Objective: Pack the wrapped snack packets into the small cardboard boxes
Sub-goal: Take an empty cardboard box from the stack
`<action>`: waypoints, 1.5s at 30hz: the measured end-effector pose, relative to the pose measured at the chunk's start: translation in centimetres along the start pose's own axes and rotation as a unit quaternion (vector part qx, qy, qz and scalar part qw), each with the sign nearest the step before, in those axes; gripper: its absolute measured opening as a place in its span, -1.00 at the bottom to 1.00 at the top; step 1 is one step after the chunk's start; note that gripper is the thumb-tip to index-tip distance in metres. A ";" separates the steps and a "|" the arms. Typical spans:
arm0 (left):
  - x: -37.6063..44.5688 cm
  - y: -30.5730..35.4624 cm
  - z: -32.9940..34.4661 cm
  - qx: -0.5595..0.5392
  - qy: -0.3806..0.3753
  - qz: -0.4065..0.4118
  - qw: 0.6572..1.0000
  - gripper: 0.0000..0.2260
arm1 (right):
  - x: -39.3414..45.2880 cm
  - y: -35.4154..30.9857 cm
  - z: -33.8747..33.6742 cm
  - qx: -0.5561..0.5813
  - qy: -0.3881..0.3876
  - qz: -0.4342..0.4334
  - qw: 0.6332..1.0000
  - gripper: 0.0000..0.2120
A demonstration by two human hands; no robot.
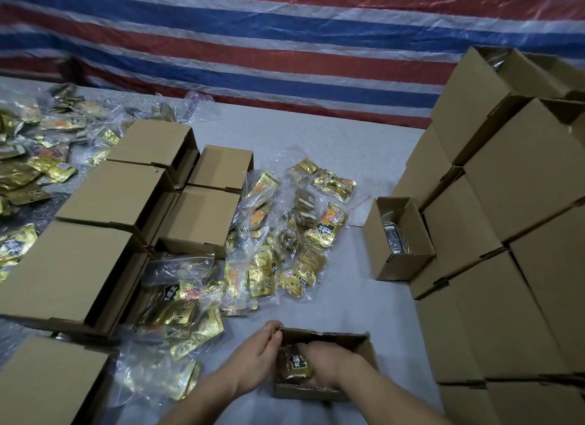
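A small open cardboard box (351,337) sits on the grey surface at the bottom centre. My left hand (258,358) grips its left wall, thumb at the rim. My right hand (329,366) is inside the box, pressing down on a gold-and-black snack packet (296,366) there. Loose gold snack packets in clear bags (285,235) lie spread on the surface beyond the box. More bagged packets (180,323) lie just to the left of my left arm.
Empty small boxes (117,193) lie on their sides in rows at the left. A tall stack of boxes (512,209) fills the right, with one open packed box (399,238) in front of it. More packets (28,165) pile at far left. A striped tarp (285,45) hangs behind.
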State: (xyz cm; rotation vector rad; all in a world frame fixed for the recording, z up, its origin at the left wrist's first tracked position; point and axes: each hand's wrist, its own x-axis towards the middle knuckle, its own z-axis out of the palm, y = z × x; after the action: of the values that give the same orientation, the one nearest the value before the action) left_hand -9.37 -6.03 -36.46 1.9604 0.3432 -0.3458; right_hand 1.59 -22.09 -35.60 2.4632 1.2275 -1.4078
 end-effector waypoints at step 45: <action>3.2 3.6 0.0 0.053 -0.012 -0.047 0.997 -0.67 | -2.7 4.7 -2.3 0.000 0.190 0.064 0.980 -0.80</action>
State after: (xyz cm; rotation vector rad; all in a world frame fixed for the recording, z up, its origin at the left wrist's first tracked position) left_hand -5.02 -7.21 -34.78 2.0465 0.4098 -0.4565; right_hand 5.55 -26.03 -33.78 2.8417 1.0925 -0.9343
